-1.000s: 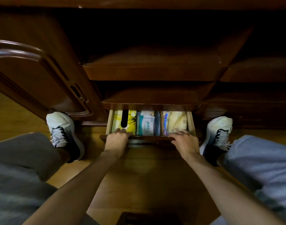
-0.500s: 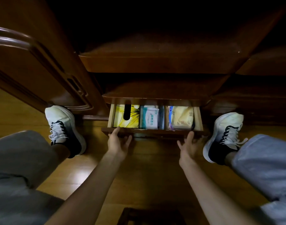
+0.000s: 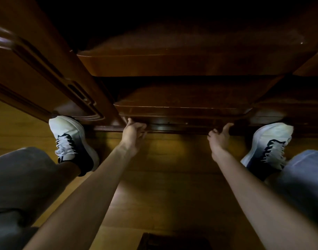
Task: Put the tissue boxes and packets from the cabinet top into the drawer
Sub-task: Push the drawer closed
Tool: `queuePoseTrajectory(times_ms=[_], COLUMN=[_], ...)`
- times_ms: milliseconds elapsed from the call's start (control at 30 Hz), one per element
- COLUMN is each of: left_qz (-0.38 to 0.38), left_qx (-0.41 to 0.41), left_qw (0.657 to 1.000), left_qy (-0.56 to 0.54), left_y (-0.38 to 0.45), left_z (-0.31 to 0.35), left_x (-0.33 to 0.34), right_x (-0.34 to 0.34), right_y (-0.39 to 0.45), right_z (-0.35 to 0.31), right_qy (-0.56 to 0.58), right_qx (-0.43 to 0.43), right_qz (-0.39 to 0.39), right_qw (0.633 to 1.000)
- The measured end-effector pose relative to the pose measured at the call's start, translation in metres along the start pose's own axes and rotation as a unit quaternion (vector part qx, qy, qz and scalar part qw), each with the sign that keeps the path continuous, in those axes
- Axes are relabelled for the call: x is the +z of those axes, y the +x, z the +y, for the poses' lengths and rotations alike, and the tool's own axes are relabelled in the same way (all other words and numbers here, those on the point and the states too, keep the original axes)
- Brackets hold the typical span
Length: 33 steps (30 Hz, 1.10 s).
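Note:
The low wooden drawer (image 3: 178, 126) at the foot of the dark cabinet sits pushed in, its front flush under the ledge. The tissue boxes and packets inside it are hidden. My left hand (image 3: 133, 133) rests with its fingers against the drawer front at the left end. My right hand (image 3: 219, 137) touches the drawer front at the right end, fingers spread and holding nothing.
A cabinet ledge (image 3: 183, 107) juts out above the drawer, with a larger ledge (image 3: 172, 64) higher up. A carved cabinet door (image 3: 39, 73) stands at the left. My shoes (image 3: 69, 141) (image 3: 270, 145) flank the drawer on the wooden floor (image 3: 172, 168).
The drawer was open with a yellow box and packets showing; it has slid in and is now shut. Both hands moved forward with its front.

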State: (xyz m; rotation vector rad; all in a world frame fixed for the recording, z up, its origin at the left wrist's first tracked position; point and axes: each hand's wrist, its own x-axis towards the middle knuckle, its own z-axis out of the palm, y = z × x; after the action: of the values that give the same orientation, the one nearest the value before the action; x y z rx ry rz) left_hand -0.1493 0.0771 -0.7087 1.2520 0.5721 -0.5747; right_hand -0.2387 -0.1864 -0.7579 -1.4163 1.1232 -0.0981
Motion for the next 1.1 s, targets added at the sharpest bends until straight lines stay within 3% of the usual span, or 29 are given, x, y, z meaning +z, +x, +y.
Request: queuePoseTrajectory(times_ms=[133,267,467,700,767,833,933,1033,1100], left_qz=[0.000,-0.007,0.017,0.058,0.060,0.058,0.057,0.060,0.057], left_qx=[0.037,0.088,0.135,0.143,0.127,0.105,0.076,0.069,0.074], left_qw=[0.993,0.977,0.980,0.983,0.986,0.990,0.992,0.991,0.990], left_qy=[0.108,0.196,0.143,0.100,0.092,0.073,0.086,0.102,0.102], left_y=[0.002,0.004,0.022,0.019,0.017,0.011,0.001,-0.001,-0.006], left_z=[-0.018,-0.031,-0.047,-0.047,-0.045,-0.039,-0.028,-0.024,-0.021], left_x=[0.001,0.012,0.026,0.039,0.035,0.032,0.029,0.028,0.030], right_x=[0.006,0.017,0.028,0.026,0.025,0.030,0.053,0.070,0.076], right_y=[-0.011,-0.012,-0.002,-0.008,-0.015,-0.028,-0.038,-0.035,-0.036], right_z=[0.008,0.019,0.022,0.015,0.009,0.000,-0.022,-0.032,-0.029], right_qy=[-0.091,-0.142,-0.006,-0.013,-0.001,0.106,0.370,0.478,0.505], right_qx=[-0.063,-0.131,-0.104,-0.093,-0.058,0.006,0.149,0.226,0.229], right_qz=[0.025,0.003,0.007,0.009,-0.026,-0.028,-0.061,-0.155,-0.167], right_qw=[0.994,0.981,0.995,0.996,0.998,0.994,0.915,0.835,0.815])
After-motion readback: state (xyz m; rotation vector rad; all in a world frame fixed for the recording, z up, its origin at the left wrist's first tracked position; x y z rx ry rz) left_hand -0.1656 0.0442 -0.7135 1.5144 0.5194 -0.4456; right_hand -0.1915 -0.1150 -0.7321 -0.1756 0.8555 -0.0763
